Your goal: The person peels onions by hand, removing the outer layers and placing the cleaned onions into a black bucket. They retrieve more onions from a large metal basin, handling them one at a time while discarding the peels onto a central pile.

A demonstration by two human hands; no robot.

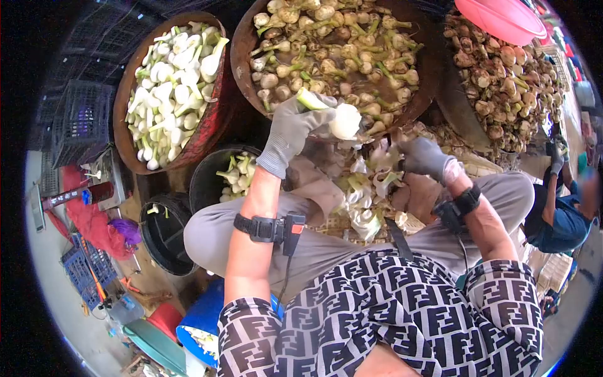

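My left hand (286,135), in a grey glove, is closed around the green stem of a fresh garlic bulb (345,122). The bulb is white and peeled, held just over the near rim of a large rusty basin (244,78). Muddy water and many unpeeled garlic bulbs (333,53) fill that basin. To the right, my gloved right hand (427,158) has its fingers curled together; I cannot tell what is in them, as the fingertips are blurred. Between my knees, below both hands, lies a heap of white garlic peels (367,204).
At the left stands a tub (121,116) of peeled garlic. Black buckets (164,248) sit by my left knee, one with garlic inside. A pile of dry, unpeeled bulbs (505,81) under a pink basin (502,20) is at far right. Another person (559,217) sits nearby.
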